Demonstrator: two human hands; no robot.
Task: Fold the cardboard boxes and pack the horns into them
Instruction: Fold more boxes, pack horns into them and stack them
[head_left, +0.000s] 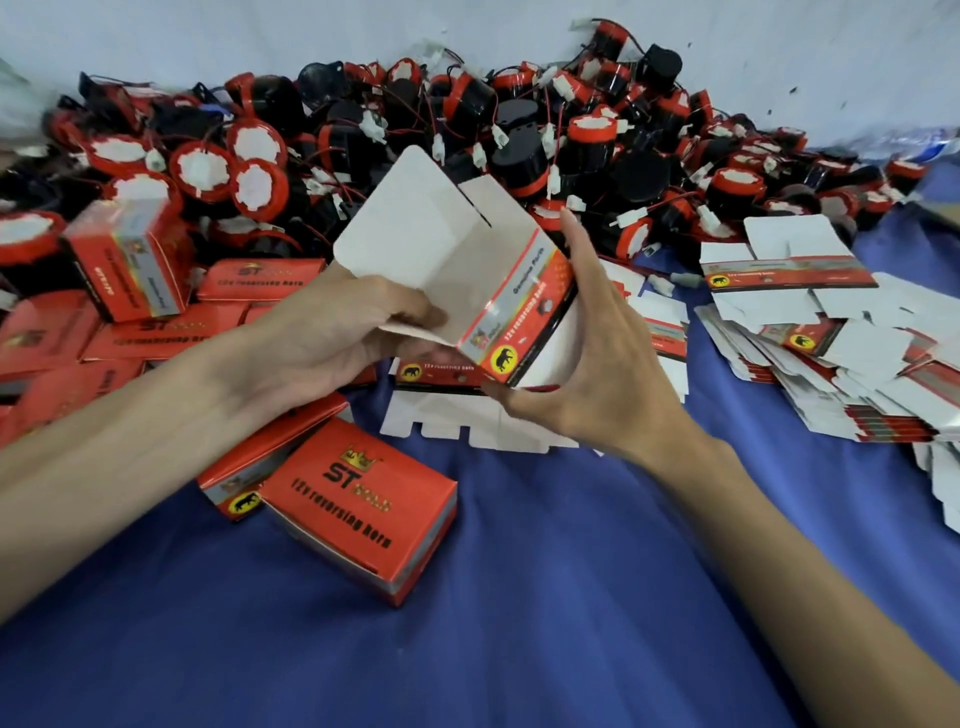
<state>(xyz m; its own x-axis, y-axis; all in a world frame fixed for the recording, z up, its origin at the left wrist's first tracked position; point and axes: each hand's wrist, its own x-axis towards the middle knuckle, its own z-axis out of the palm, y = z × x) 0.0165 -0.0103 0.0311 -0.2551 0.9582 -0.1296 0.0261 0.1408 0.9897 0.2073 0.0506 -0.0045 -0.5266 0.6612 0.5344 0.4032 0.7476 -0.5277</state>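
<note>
A: While the left hand pinches a plain inner flap of the half-opened box, fingers curled under it, what's the right doing?

B: Right hand spans the printed side, thumb at the lower corner, fingers straight up along the far edge. Wide spread, pressing rather than clenching. Box is held in the air over the blue cloth, tilted, top flaps standing open.

A: Step?

B: Folding, I'd judge. The sleeve is squared up but the ends aren't closed. No horn inside that I can see.

A: Next move needs?

B: Probably tucking the bottom flaps shut so it holds shape, then reaching for a horn. Right hand would have to keep the walls square while the left pushes the flap in.

A: Where are the horns?

B: Horn pile, red and black with loose wires, right behind the box against the wall. Close reach.

A: Other stuff?

B: Flat blanks stacked to the right, one blank lying just below the hands. Closed red box near the left forearm, more closed boxes heaped on the left.
</note>
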